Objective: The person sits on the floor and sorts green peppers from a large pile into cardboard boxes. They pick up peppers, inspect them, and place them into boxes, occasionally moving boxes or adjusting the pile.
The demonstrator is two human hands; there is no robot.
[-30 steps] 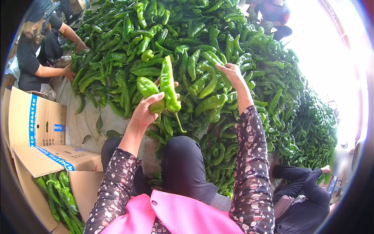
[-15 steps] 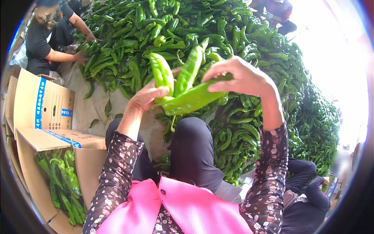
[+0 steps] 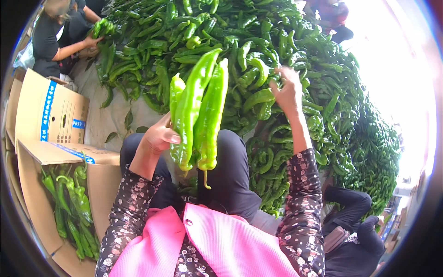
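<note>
My left hand [image 3: 159, 136] is closed round several long, light-green peppers [image 3: 191, 111] in front of my knees, their stems hanging down. My right hand [image 3: 288, 87] is at the big heap of green peppers [image 3: 217, 27] beyond, its fingers apart and slightly curled among the peppers, with none visibly in its grip.
An open cardboard box [image 3: 97, 194] of peppers stands at my left beside another carton [image 3: 67, 108]. A pale sheet [image 3: 99, 120] lies under the heap. A person in black [image 3: 57, 46] handles peppers at upper left; others sit at lower right [image 3: 355, 235] and upper right [image 3: 327, 18].
My right hand brought a pepper to my left hand and has withdrawn to the heap. My left hand holds the bunch lower and more upright. The upper-left person has lifted some peppers.
</note>
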